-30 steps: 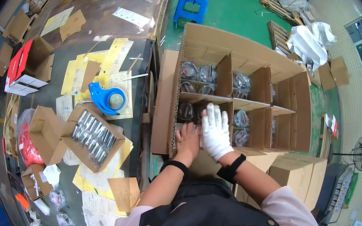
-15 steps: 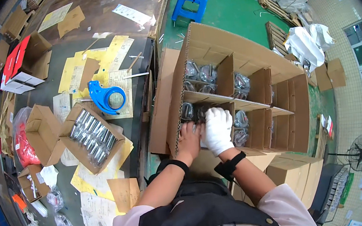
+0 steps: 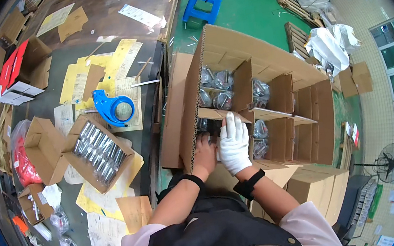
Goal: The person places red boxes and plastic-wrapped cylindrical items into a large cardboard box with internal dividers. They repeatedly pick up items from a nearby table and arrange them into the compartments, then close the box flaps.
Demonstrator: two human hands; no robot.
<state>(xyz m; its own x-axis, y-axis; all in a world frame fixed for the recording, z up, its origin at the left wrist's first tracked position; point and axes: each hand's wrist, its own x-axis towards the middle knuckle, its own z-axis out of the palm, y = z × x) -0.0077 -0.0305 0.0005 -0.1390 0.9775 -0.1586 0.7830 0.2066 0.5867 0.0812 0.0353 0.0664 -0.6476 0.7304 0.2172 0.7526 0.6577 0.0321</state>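
Observation:
A large cardboard carton (image 3: 267,54) with cardboard dividers stands in front of me. My bare left hand (image 3: 204,153) reaches down into its near left compartment. The left fingers look stretched and slightly apart, their tips hidden in shadow beside a bagged metal part (image 3: 201,124). My right hand (image 3: 234,144), in a white glove, lies with fingers straight and flat along the divider at that compartment's right side. Neither hand shows anything in its grasp. Bagged metal parts (image 3: 220,80) fill the far left compartment; more bagged parts (image 3: 260,138) sit just right of the glove.
On the table to the left lie a blue tape dispenser (image 3: 114,108), an open box of metal tubes (image 3: 99,153) and yellow papers (image 3: 100,71). A blue stool (image 3: 204,0) stands beyond the carton. Closed cartons (image 3: 317,187) are stacked at the near right.
My gloved fingers, curled before, now lie straight along the divider. A cardboard flap now shows above the near left compartment. My left hand reaches slightly deeper. The view has shifted a little.

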